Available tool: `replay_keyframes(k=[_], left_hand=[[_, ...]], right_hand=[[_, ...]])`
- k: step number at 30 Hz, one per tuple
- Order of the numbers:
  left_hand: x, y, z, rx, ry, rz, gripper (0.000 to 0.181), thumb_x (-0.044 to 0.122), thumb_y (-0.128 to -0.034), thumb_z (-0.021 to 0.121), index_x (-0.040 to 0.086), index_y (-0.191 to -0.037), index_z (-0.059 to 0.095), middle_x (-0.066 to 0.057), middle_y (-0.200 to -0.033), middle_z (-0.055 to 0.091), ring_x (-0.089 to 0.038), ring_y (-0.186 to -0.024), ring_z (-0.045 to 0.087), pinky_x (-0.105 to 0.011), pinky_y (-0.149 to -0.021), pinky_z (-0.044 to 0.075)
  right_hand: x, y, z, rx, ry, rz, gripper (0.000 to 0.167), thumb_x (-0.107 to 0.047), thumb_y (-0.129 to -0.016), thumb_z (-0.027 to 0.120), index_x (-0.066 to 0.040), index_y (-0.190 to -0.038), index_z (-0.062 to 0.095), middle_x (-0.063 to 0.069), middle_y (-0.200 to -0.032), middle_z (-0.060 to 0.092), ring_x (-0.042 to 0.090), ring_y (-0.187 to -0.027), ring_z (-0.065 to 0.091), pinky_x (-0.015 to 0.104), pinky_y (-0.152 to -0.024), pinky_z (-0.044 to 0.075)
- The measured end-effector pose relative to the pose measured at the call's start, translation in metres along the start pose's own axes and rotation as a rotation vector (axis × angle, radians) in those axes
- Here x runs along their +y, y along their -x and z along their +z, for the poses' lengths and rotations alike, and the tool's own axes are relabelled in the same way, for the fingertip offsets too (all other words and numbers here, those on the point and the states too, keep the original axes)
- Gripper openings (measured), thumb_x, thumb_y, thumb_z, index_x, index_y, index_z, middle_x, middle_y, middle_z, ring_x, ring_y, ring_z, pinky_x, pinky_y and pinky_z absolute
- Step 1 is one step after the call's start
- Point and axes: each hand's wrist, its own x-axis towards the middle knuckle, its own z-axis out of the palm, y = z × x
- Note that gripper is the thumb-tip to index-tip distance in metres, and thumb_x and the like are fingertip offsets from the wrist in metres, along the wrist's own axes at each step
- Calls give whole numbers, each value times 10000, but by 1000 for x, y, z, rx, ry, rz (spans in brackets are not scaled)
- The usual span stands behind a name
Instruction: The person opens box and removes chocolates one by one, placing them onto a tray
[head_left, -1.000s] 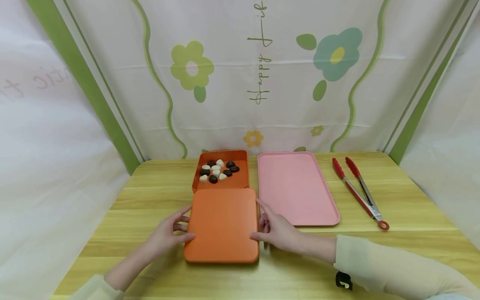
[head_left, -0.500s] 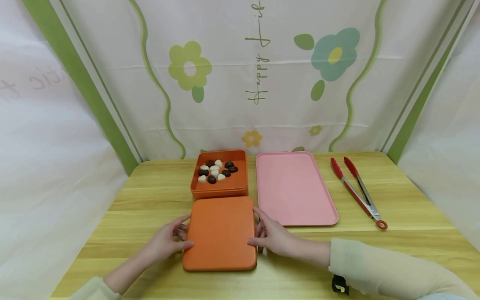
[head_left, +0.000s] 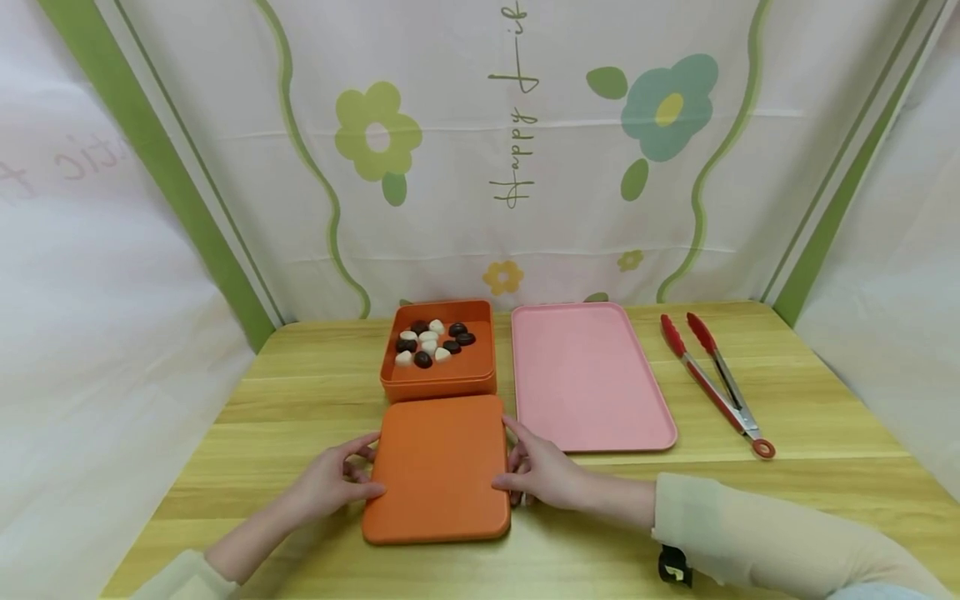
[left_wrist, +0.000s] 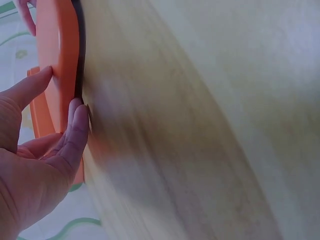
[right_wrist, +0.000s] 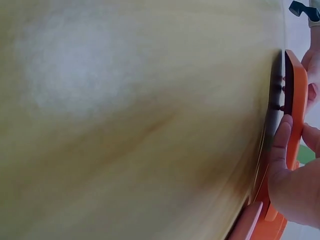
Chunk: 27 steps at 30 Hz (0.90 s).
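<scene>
Both hands hold an orange rectangular lid by its left and right sides, just above the table in front of the orange box. The left hand has its thumb on the lid's top; in the left wrist view its fingers curl beneath the edge. The right hand pinches the other side the same way, thumb above and fingers under. Behind the lid stands the uncovered orange box, with several black and white pebble-like pieces on its floor.
A pink tray lies flat to the right of the box. Farther right are red-and-silver tongs, spread apart. The wooden table meets a white flowered cloth at the back.
Both hands have drawn the lid toward the person and slightly left, away from the box. The front wall of the box now shows. Over the last half second the lid moved only slightly.
</scene>
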Motion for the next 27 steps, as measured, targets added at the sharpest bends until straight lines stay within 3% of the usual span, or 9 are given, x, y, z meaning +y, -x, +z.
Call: replay_keyframes(k=[11,27], left_hand=[[-1,0,-1,3,-91,-14,747,162,-764,845,-84,-1368,480,-180,-1152,569,-123,-681,620,-281,-495,496],[-4,1,0,27,-104,-14,739,159,-768,841,-73,-1372,484,-161,-1147,548,-122,-686,606,-276,-494,494]], right_hand=[[3,-3,1,-23,13,13,932,-101,-871,743,69,-1523,100,76,-805,570,224,-595,630,339,-515,541],[2,-9,-2,-90,87,44,930,-123,-893,723,97,-1511,64,63,-761,585,217,-585,635,324,-536,539]])
